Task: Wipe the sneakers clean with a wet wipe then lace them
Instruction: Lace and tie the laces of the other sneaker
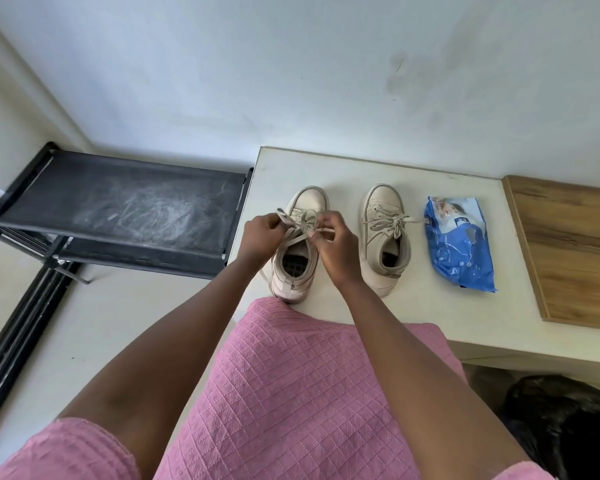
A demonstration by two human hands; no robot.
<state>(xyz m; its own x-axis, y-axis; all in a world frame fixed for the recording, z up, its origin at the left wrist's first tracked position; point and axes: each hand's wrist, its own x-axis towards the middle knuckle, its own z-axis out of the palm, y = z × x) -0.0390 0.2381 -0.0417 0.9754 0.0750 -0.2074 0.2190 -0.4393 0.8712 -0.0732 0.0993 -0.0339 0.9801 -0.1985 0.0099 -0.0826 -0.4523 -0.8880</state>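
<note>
Two beige sneakers stand side by side on the white table [430,317], toes pointing away from me. Over the left sneaker [293,275] both my hands work the laces. My left hand [262,237] pinches one beige lace [284,216] at the shoe's left side. My right hand [335,245] pinches the other lace end near the middle of the tongue. The right sneaker [383,233] stands apart from my hands, its laces tied in a bow. A blue wet wipe pack [459,247] lies flat to the right of it.
A wooden board [575,251] lies at the table's right end. A black fabric shoe rack [125,209] stands to the left of the table. A black plastic bag [565,424] sits on the floor at the lower right. A wall runs behind the table.
</note>
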